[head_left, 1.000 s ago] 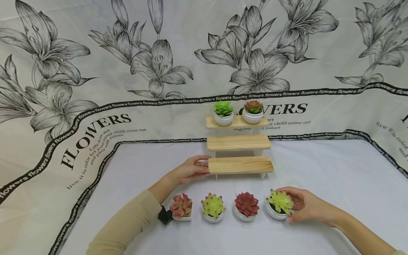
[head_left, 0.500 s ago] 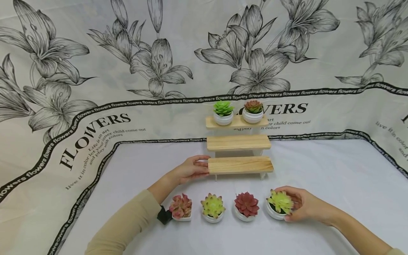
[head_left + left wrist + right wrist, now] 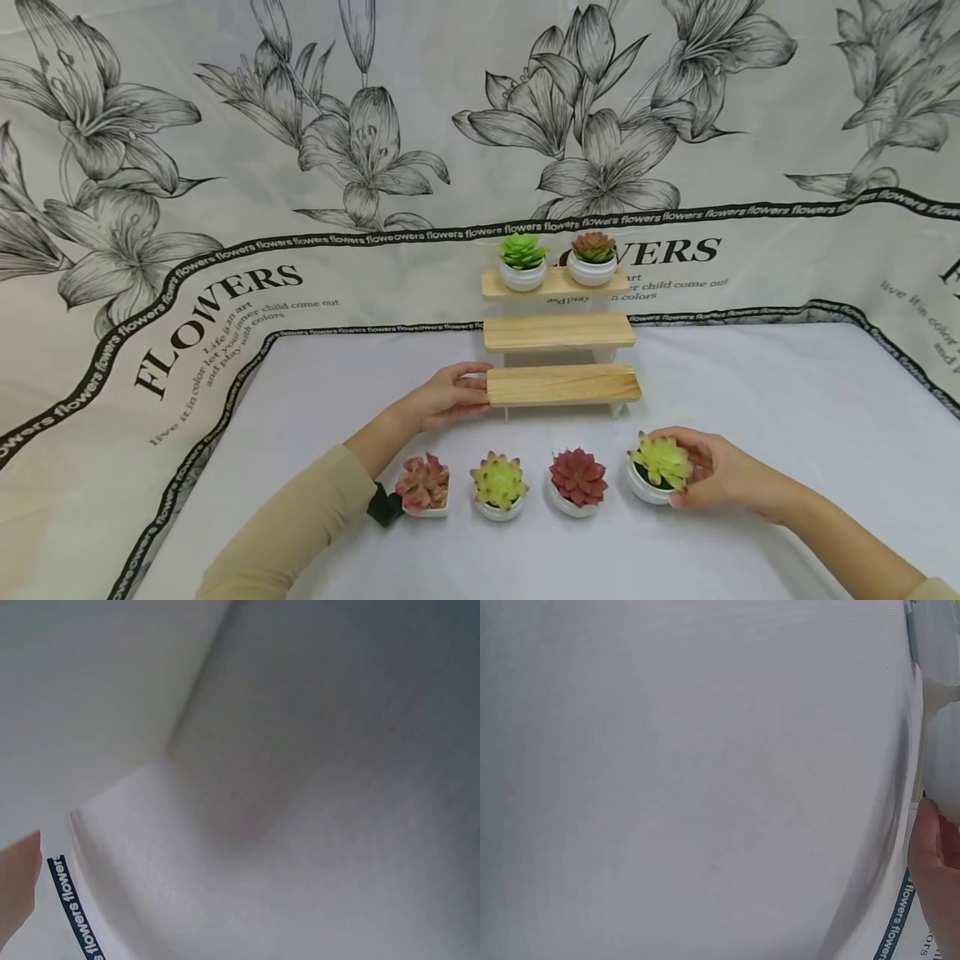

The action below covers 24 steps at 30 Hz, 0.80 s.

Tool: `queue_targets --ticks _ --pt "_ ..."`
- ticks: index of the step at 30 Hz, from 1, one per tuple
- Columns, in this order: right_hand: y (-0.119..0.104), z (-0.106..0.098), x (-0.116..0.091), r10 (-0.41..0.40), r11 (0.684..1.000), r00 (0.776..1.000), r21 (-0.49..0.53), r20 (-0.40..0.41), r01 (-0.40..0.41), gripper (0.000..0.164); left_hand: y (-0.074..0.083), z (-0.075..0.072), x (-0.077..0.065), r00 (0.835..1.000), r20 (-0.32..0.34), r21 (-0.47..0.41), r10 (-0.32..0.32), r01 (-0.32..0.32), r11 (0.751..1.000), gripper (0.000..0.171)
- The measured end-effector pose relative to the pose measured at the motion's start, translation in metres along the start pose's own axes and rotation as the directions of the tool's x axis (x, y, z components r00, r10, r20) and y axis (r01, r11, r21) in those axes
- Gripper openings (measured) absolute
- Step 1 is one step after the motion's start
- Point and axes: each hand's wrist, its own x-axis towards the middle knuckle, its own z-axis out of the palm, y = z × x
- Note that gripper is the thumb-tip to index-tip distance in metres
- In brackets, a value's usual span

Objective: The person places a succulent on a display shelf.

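Note:
My right hand (image 3: 723, 473) grips a yellow-green potted succulent (image 3: 662, 461) by its white round pot, fingers behind and thumb in front, at the right end of a row. To its left stand a dark red succulent (image 3: 578, 477), a second yellow-green one (image 3: 499, 482) and a pinkish one (image 3: 423, 483) in an angular pot. My left hand (image 3: 450, 397) holds the left end of the lowest step of a three-tier wooden display stand (image 3: 562, 385). In the right wrist view, the thumb and fingers (image 3: 928, 840) meet a white pot at the right edge.
On the stand's top step sit a bright green succulent (image 3: 522, 260) and a reddish-brown one (image 3: 592, 258); its middle step (image 3: 558, 332) is bare wood. A small black object (image 3: 384, 505) lies beside the pinkish plant. A flower-printed cloth (image 3: 375, 167) hangs behind the white tabletop (image 3: 315, 367).
The right hand and its succulent have shifted slightly up in the head view, and the plant leans a little differently. The left hand stays at the stand. The whole view has shifted slightly.

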Motion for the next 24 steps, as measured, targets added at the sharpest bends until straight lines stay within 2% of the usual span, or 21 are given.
queue_targets --ticks 4,9,14,18,24 --pt "-0.006 -0.001 0.001 0.013 0.998 0.996 -0.059 -0.083 -0.018 0.065 -0.001 0.000 -0.001 1.000 -0.012 0.004 0.007 -0.007 1.000 0.055" --pt "-0.012 -0.003 0.002 0.044 0.995 0.986 -0.076 -0.161 -0.057 0.068 0.000 0.002 -0.002 1.000 -0.015 0.004 0.001 -0.001 1.000 0.055" --pt "-0.025 -0.006 0.006 0.039 0.994 0.976 -0.096 -0.215 -0.061 0.070 -0.001 0.003 -0.001 1.000 0.008 -0.008 0.003 -0.003 1.000 0.055" --pt "-0.041 -0.006 0.015 0.039 0.989 0.967 -0.127 -0.253 -0.073 0.080 -0.001 0.001 -0.001 1.000 -0.008 0.003 0.002 -0.002 1.000 0.054" --pt "-0.063 -0.008 0.031 0.018 0.984 0.954 -0.165 -0.298 -0.070 0.082 -0.001 0.000 -0.001 1.000 -0.011 0.007 -0.002 0.002 1.000 0.054"
